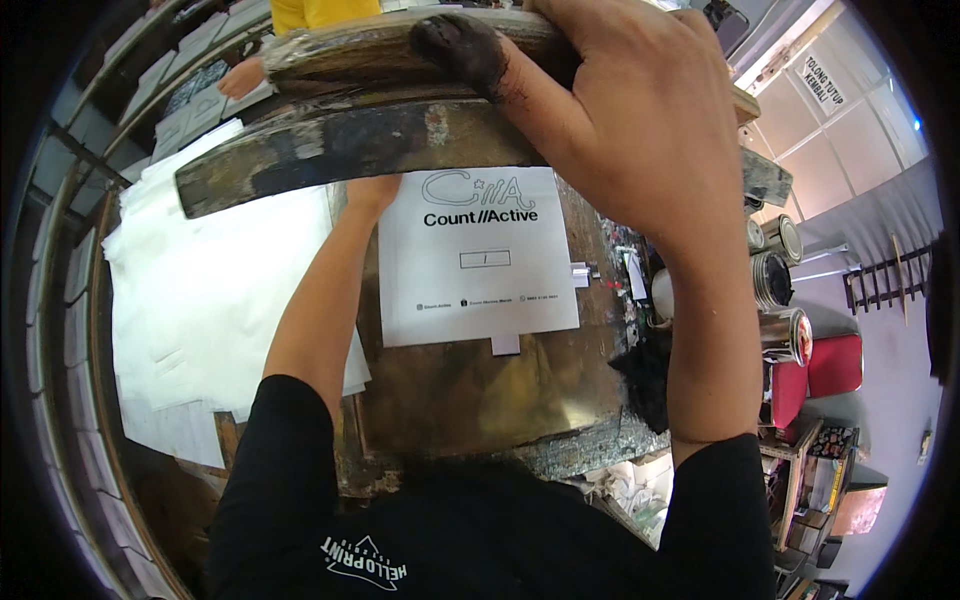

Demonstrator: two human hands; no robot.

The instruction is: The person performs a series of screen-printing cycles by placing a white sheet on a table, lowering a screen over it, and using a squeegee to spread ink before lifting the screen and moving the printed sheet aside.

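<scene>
My right hand (630, 110) is closed on a thick, ink-stained wooden bar (345, 60) at the top of the view; its thumb tip is black with ink and its fingers are partly hidden. Just below that bar a long wooden frame edge (310, 150), smeared dark, is held up over the worktable. My left hand (374, 190) reaches beneath this edge at the upper left corner of a white printed sheet (480, 285). The edge hides its fingers. The sheet lies flat on a brown, glossy board (450, 400), with black lettering and a line drawing on it.
To the left lies a broad pile of white sheets (215, 290). Paint cans (785, 335) and a black rag (645, 380) are at the right, beside red chairs (835, 365). Racks (75, 320) run along the left. Another person's hand (240, 78) and yellow shirt (320, 12) show at the back.
</scene>
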